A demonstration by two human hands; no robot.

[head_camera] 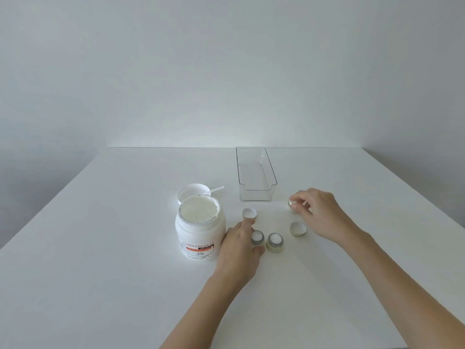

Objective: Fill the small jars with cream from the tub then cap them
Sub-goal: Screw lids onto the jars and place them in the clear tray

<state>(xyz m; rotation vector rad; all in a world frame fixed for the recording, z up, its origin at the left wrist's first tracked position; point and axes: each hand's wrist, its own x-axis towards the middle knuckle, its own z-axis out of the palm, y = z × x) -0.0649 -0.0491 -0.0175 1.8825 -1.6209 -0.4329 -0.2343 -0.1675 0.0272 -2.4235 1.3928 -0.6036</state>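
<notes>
Currently at the capping stage, by my reading. The big white plastic tub of urea cream stands open at centre-left on the white table, cream level with its rim. Its white screw lid lies upturned just behind it, with a small clear spatula resting on the lid's edge.

Two small glass jars sit side by side just right of the tub: the left jar and the right jar, both showing white fill and both uncapped.

The left hand is curled around the left jar, holding it down; its forefinger reaches toward a small silver cap lying inside-up just beyond. The right hand pinches another small silver piece between thumb and fingertips, near the clear plastic bin. I cannot tell whether that is a cap alone or a cap on a third jar. A third silver cap lies inside-up between the right hand and the right jar.

Note for this step: keep the jar pinned flat, bring the cap down level over the mouth, seat before twisting. A tilted start risks cross-threading or smearing cream on the rim.
</notes>
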